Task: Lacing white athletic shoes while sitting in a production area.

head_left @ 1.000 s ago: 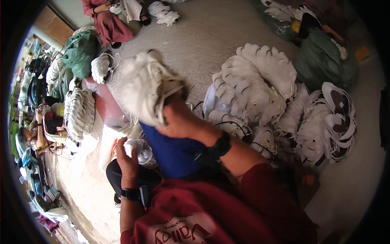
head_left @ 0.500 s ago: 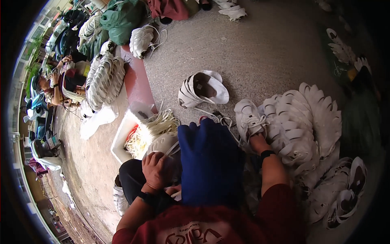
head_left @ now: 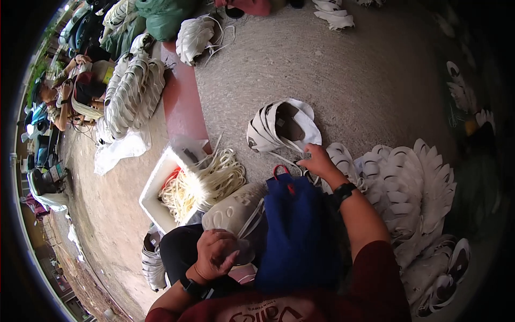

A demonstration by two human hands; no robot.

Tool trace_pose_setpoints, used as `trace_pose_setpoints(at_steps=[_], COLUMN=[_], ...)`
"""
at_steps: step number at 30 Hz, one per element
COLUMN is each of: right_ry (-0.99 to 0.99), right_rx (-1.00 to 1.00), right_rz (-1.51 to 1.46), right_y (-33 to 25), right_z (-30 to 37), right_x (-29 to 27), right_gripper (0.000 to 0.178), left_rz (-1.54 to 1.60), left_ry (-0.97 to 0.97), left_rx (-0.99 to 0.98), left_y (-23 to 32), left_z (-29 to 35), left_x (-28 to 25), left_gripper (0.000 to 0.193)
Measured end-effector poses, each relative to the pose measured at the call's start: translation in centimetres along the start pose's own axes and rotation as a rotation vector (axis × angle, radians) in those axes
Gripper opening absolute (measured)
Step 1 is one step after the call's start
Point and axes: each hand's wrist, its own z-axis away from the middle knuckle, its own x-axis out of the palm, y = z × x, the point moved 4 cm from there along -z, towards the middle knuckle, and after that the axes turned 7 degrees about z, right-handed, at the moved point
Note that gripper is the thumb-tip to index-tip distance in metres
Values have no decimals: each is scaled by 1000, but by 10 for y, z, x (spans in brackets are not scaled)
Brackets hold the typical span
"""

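A nested bundle of white shoe uppers point(head_left: 264, 129) lies on the ground ahead of me. My right hand point(head_left: 318, 162) reaches to its near edge, thumb and forefinger apart, close to a loose lace. Low over my left knee, my left hand point(head_left: 216, 252) is curled closed; what it holds, if anything, is hidden. Just beyond it sits a pale shoe upper point(head_left: 233, 208) with laces hanging off its side. A dark blue cloth point(head_left: 300, 231) with a red cord loop covers the middle of my lap. Right of it lies a laced white upper point(head_left: 341, 157), partly behind my forearm.
A white foam box point(head_left: 155, 201) full of cream laces point(head_left: 206, 180) stands at my left. Large piles of white uppers point(head_left: 399, 188) lie at my right. Farther left are a long stack of uppers point(head_left: 134, 88), a green sack point(head_left: 163, 19) and a seated person point(head_left: 72, 94).
My right hand has left the laced upper on the right and moved forward and left to the nested bundle. The left hand has shifted slightly down, its fingers more curled. The view has shifted.
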Motion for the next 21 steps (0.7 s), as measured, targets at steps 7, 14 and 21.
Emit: trace_pose_setpoints(at_steps=[7, 14, 21], right_ry=[62, -171, -32], right_rx=[95, 220, 103], right_rz=[-16, 50, -164], right_y=[-3, -18, 3], right_z=[-110, -136, -118], right_x=[100, 133, 98], right_gripper=[56, 61, 42], left_rz=[75, 172, 198], left_ry=[-15, -63, -64], left_rx=[-29, -35, -7], left_y=[-9, -16, -16], left_z=[-3, -6, -7], left_x=[-2, -6, -9], left_gripper=[20, 25, 23])
